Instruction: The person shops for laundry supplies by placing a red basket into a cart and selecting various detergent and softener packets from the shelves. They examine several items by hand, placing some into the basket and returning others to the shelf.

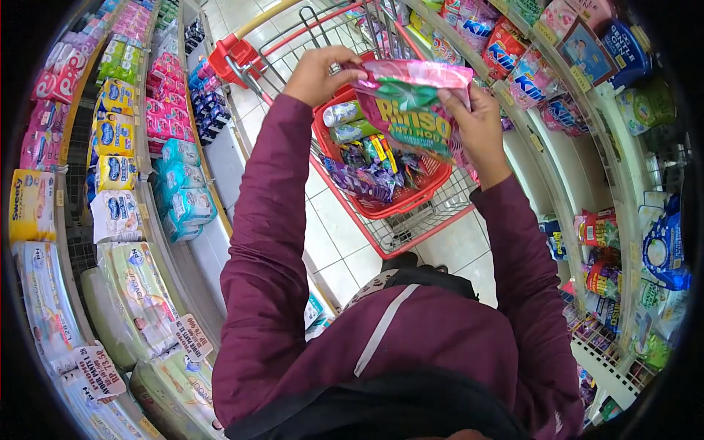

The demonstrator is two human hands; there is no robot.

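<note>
A pink and green Rinso detergent pouch (411, 110) is held up between both hands, its printed front facing me. My left hand (323, 72) pinches the upper left corner. On the other side, my right hand (477, 121) grips the pouch near its right edge, thumb on the front. Below it, a red shopping basket (381, 211) rests in a metal shopping cart (396, 238). Inside the basket lie two light-coloured rolled packs (346, 123) and several purple packets (359, 180). The pouch hides part of the basket.
Shelves on the left carry diaper packs (139, 286), yellow packs (117, 132) and teal packs (191, 205). Detergent pouches (532, 77) and a dark blue bottle (627, 51) stand on the right shelves. Price tags (194, 337) stick out at the lower left. White floor tiles (334, 235) run between.
</note>
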